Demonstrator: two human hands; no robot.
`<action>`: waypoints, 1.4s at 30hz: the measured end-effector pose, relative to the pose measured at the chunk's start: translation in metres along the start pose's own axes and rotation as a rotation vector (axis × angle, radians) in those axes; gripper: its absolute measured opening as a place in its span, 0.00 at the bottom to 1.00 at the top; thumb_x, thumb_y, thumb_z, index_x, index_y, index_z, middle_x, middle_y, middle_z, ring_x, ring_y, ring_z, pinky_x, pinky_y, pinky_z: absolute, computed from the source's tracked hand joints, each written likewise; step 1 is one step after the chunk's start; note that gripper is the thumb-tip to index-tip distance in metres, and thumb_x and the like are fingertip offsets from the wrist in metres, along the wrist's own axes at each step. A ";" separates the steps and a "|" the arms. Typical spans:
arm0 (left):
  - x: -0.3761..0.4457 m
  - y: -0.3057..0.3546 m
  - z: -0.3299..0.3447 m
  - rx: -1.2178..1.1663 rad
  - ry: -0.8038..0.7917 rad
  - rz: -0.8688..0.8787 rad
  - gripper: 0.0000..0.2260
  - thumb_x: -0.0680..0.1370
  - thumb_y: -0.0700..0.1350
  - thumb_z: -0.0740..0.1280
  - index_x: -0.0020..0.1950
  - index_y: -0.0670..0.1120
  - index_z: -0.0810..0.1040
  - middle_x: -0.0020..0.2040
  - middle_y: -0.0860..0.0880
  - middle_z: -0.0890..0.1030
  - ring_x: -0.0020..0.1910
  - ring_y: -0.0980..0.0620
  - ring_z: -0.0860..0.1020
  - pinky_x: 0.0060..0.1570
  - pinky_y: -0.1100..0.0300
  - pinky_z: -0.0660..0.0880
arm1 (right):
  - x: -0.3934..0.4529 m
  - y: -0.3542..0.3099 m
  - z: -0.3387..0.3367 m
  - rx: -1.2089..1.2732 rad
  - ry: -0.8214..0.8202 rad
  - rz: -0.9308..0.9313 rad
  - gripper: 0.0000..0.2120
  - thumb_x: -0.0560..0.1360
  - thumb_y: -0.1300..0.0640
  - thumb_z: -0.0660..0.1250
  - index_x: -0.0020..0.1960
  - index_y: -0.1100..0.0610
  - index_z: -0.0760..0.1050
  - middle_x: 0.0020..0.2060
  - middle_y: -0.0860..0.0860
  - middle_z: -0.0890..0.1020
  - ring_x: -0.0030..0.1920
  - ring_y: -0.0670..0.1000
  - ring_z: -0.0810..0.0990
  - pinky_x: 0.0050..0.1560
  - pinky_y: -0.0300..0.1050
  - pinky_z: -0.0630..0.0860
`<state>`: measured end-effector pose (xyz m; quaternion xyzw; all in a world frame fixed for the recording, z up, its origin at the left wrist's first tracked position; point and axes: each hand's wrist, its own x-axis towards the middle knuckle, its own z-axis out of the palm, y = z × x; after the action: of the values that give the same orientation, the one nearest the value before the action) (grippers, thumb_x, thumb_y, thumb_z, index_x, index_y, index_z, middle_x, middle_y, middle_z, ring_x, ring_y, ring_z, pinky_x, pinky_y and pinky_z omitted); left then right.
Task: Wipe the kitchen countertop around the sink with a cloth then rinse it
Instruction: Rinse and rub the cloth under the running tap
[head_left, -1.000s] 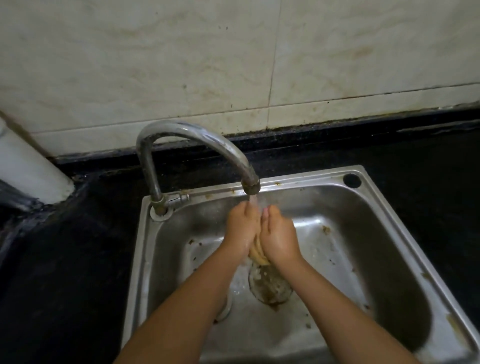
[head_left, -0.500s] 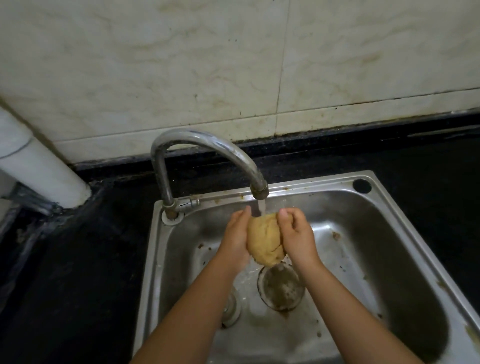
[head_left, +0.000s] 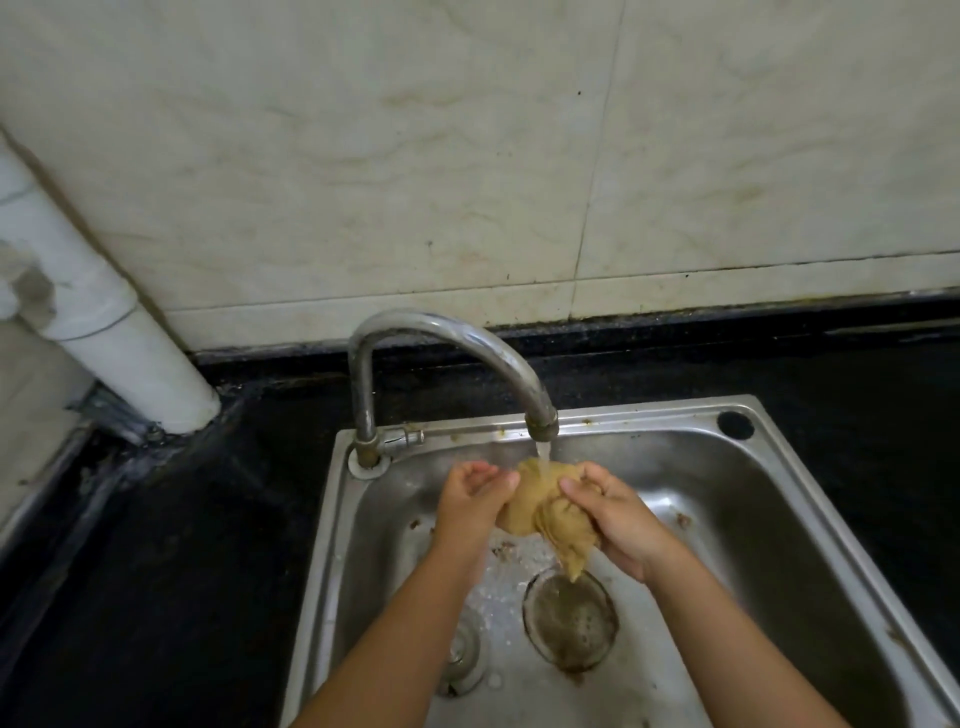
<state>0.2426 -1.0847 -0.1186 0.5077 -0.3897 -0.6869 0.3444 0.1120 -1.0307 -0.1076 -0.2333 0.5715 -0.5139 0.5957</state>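
Rinsing cloth (head_left: 545, 501) under tap (head_left: 540, 423): left hand (head_left: 470, 501) & right hand (head_left: 618, 514) both clutch it; knead, turn folds thru stream, keep over sink (head_left: 810, 499).

Bottom edge cuts both forearms; nothing above the elbows is in view. The sink (head_left: 779, 467) runs off the bottom and right edges, so its near rim and right corner are unseen. The left hand (head_left: 470, 506) covers the left side of the cloth (head_left: 545, 506), and the right hand (head_left: 613, 512) covers its right side; the cloth's full extent cannot be judged. The left forearm hides part of the sink floor, and a round fitting (head_left: 462, 665) beside the drain strainer (head_left: 570, 618) is half covered and blurred, possibly a 2nd outlet. The white pipe (head_left: 104, 332) is cut by the left edge. Specks on the sink floor are too small to identify.
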 end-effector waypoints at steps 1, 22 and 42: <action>-0.001 -0.006 -0.001 -0.013 -0.034 -0.097 0.03 0.77 0.41 0.64 0.47 0.47 0.70 0.52 0.44 0.75 0.46 0.50 0.76 0.45 0.57 0.75 | 0.001 0.001 0.003 0.033 0.031 -0.036 0.08 0.77 0.66 0.59 0.40 0.58 0.69 0.32 0.53 0.77 0.28 0.43 0.78 0.30 0.34 0.75; 0.000 -0.009 0.046 -0.116 0.095 -0.264 0.17 0.81 0.53 0.54 0.41 0.44 0.75 0.40 0.42 0.78 0.42 0.45 0.78 0.47 0.55 0.74 | -0.021 0.016 0.034 -0.771 0.257 -0.383 0.15 0.81 0.58 0.50 0.36 0.49 0.59 0.32 0.47 0.71 0.34 0.47 0.71 0.32 0.37 0.64; -0.009 0.000 0.054 0.105 0.035 -0.174 0.15 0.81 0.50 0.56 0.55 0.42 0.76 0.43 0.45 0.78 0.46 0.47 0.76 0.50 0.55 0.73 | 0.006 -0.004 0.005 -0.773 0.332 -0.206 0.11 0.81 0.58 0.51 0.50 0.61 0.71 0.42 0.53 0.74 0.45 0.51 0.71 0.39 0.40 0.63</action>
<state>0.1925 -1.0669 -0.1048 0.5689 -0.3737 -0.6837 0.2632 0.1140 -1.0391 -0.1061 -0.4094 0.7838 -0.3492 0.3101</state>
